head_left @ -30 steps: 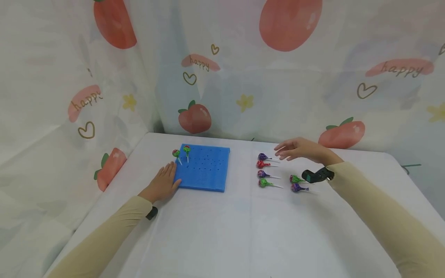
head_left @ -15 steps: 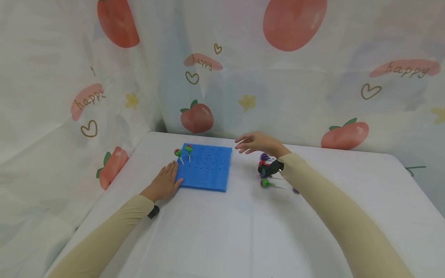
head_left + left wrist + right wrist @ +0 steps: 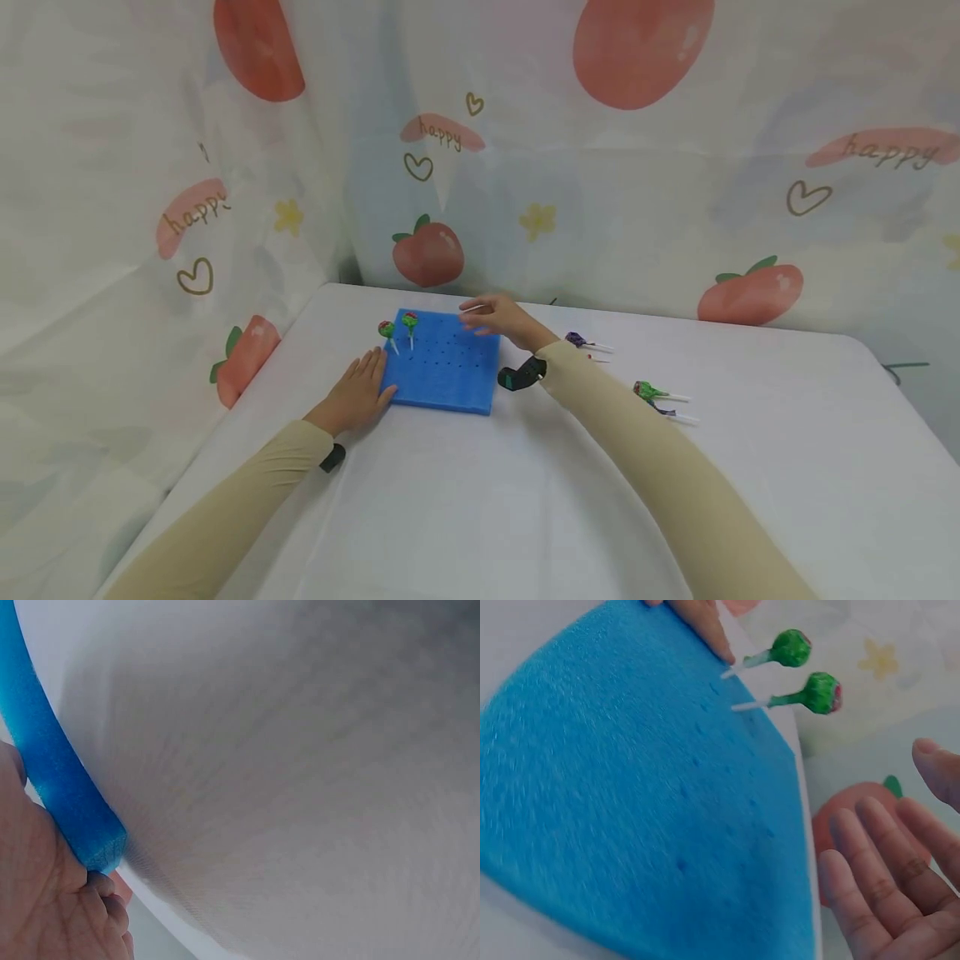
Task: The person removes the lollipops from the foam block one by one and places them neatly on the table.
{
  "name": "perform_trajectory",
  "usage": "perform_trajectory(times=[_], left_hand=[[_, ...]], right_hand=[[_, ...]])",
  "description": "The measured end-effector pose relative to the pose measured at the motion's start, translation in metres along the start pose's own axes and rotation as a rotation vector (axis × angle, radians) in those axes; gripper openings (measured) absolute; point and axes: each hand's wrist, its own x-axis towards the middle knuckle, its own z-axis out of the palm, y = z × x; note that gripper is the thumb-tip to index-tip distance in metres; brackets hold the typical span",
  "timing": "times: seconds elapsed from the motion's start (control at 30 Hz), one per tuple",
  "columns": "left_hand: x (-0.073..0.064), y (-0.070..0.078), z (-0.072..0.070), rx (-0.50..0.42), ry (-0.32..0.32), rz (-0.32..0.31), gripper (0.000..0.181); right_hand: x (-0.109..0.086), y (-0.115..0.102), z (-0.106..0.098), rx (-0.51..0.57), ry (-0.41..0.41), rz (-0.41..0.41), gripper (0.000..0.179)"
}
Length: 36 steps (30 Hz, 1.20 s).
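A blue foam board (image 3: 442, 387) with several small holes lies on the white table. Two green-wrapped lollipops, one at the left edge (image 3: 386, 329) and one beside it (image 3: 409, 320), stand with their sticks in its far left part. My left hand (image 3: 351, 396) rests at the board's left edge, fingers straight; the left wrist view shows the palm (image 3: 37, 892) against the foam's side. Over the far right corner hovers my right hand (image 3: 498, 318). In the right wrist view its fingers (image 3: 877, 885) are loosely extended, holding nothing.
Right of the board lie a purple lollipop (image 3: 576, 339), a stick (image 3: 598, 359) partly behind the right sleeve, a green lollipop (image 3: 647, 390) and another purple one (image 3: 660, 408). The forearm hides part of this area. A printed curtain (image 3: 615, 217) rises behind the table.
My right hand has moved left, from above the loose lollipops to above the board's far right corner. My left hand stays at the board's edge; the view has shifted slightly.
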Motion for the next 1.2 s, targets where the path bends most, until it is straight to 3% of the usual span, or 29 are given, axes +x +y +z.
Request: perform_trajectory(times=[0.23,0.5,0.83,1.0,1.2], left_hand=[[0.001,0.001,-0.002,0.005,-0.003,-0.003,0.067],[0.001,0.008,-0.003,-0.008,-0.030,-0.027,0.069],[0.004,0.005,0.001,0.011,-0.029,-0.025,0.069],[0.003,0.002,0.002,0.017,-0.019,-0.022,0.069],[0.003,0.000,0.001,0.021,-0.019,-0.021,0.069]], right_hand=[[0.016,0.008,0.026,0.085,0.057,-0.018,0.041],[0.027,0.017,0.051,0.167,0.042,-0.025,0.036],[0.040,0.021,0.067,0.223,0.051,-0.026,0.034],[0.050,0.021,0.075,0.201,0.076,-0.022,0.033],[0.060,0.021,0.082,0.056,0.109,-0.024,0.030]])
